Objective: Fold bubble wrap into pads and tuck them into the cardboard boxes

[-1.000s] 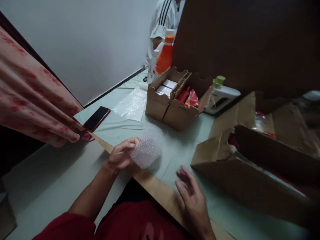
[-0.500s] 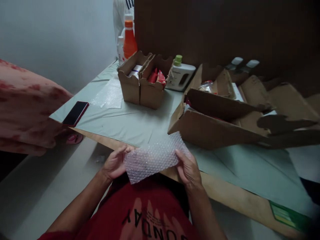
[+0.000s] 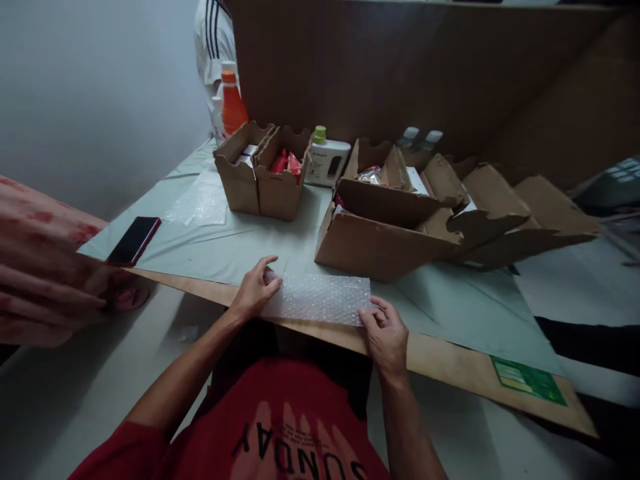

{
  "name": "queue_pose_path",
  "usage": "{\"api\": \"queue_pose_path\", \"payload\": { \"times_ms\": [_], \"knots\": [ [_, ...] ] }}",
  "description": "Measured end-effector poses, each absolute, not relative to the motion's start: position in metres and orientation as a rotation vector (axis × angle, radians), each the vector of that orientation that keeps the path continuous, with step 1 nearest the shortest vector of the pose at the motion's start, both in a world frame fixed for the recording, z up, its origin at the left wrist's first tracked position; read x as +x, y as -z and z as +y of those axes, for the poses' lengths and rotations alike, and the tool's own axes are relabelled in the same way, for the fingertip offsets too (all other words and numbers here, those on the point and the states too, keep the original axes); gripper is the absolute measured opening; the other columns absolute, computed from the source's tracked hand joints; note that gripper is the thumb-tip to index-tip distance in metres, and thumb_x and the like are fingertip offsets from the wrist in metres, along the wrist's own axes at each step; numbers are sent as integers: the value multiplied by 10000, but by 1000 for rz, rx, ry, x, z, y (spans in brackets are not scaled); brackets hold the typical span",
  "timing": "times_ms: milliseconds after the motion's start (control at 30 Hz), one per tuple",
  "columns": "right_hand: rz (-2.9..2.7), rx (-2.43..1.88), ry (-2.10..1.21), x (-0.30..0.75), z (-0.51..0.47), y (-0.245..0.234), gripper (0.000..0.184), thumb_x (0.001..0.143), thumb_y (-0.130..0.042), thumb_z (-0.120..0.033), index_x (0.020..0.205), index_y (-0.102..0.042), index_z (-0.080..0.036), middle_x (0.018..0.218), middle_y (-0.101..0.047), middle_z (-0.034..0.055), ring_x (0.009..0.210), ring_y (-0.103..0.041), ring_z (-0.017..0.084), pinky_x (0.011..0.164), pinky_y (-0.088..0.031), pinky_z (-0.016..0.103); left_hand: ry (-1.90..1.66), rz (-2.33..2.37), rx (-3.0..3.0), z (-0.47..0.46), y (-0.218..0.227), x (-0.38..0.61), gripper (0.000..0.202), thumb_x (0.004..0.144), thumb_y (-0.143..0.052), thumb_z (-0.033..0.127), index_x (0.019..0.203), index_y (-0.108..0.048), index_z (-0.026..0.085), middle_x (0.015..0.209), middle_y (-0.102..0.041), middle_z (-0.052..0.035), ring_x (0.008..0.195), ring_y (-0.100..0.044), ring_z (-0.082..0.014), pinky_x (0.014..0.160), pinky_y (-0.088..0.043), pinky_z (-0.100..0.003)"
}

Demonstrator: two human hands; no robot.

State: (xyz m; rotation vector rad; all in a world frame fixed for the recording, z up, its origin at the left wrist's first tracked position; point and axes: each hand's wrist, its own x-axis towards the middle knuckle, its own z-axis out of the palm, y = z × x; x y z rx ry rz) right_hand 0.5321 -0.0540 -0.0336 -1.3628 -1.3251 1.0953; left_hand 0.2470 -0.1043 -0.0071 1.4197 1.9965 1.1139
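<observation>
A strip of clear bubble wrap point(image 3: 320, 298) lies at the front edge of the cloth-covered table point(image 3: 200, 250), stretched between my two hands. My left hand point(image 3: 256, 288) pinches its left end between thumb and fingers. At the opposite end, my right hand point(image 3: 385, 330) grips the lower right corner, thumb and fingertips closed on it. Just behind the strip stands a long open cardboard box point(image 3: 380, 247). The strip looks flat, and nothing shows on top of it.
Two small cardboard boxes point(image 3: 277, 193) hold packets, beside a white bottle with a green cap point(image 3: 327, 160). An orange bottle point(image 3: 233, 107) stands behind. More bubble wrap point(image 3: 200, 200) and a phone point(image 3: 134, 240) lie at left. Several cardboard bins point(image 3: 493, 197) line the right. A person in a white sleeve point(image 3: 214, 33) is behind.
The bubble wrap has gone from tilted in the air above my lap to level on the table edge. My left hand has closed on its left end. The view has shifted right.
</observation>
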Motion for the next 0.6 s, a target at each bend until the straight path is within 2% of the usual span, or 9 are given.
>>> {"api": "queue_pose_path", "payload": {
  "times_ms": [100, 167, 233, 300, 433, 600],
  "knots": [
    [-1593, -1490, -788, 535, -45, 34, 516, 813, -652, -493, 1212, -623, -167, 733, -686, 15, 680, -628, 187, 707, -502, 331, -1053, 2009, 1518, -68, 12, 247, 533, 793, -666, 129, 1316, -593, 200, 841, -665, 3, 778, -634, -178, 786, -509, -294],
    [-1752, -1597, -568, 543, -40, 37, 569, 832, -611, -507, 1280, -606, -157, 862, -726, 67, 773, -663, 228, 775, -507, 381, -1021, 2044, 1584, -56, 16, 247, 538, 779, -678, 103, 1302, -603, 203, 936, -678, -35, 894, -640, -219, 864, -509, -342],
    [-1848, -1658, -347, 554, -38, 41, 568, 864, -571, -517, 1295, -608, -149, 998, -738, 122, 890, -672, 276, 846, -499, 440, -1006, 2082, 1626, -56, 21, 246, 492, 805, -663, 108, 1285, -612, 198, 1028, -671, -74, 998, -619, -254, 942, -492, -396],
    [-1898, -1628, -193, 561, -36, 41, 489, 919, -522, -494, 1254, -639, -157, 1093, -732, 152, 986, -659, 301, 906, -482, 475, -986, 2100, 1691, -64, 24, 247, 410, 856, -626, 132, 1260, -626, 200, 1056, -660, -91, 1026, -599, -266, 963, -483, -424],
    [-2132, -1340, -204, 530, -33, 32, 313, 999, -486, -346, 1199, -680, -205, 1240, -711, 132, 1137, -634, 281, 983, -465, 457, -872, 1994, 2019, -81, 23, 260, 311, 931, -536, 134, 1201, -664, 217, 1052, -655, -93, 980, -584, -254, 896, -491, -395],
    [-2584, -925, -395, 447, -30, 29, 343, 983, -499, -179, 1286, -657, -207, 1430, -623, 118, 1371, -503, 265, 1075, -423, 444, -575, 1951, 2084, -73, 23, 270, 297, 913, -508, 84, 1105, -699, 204, 980, -648, -106, 918, -569, -265, 849, -483, -405]
  ]
}}
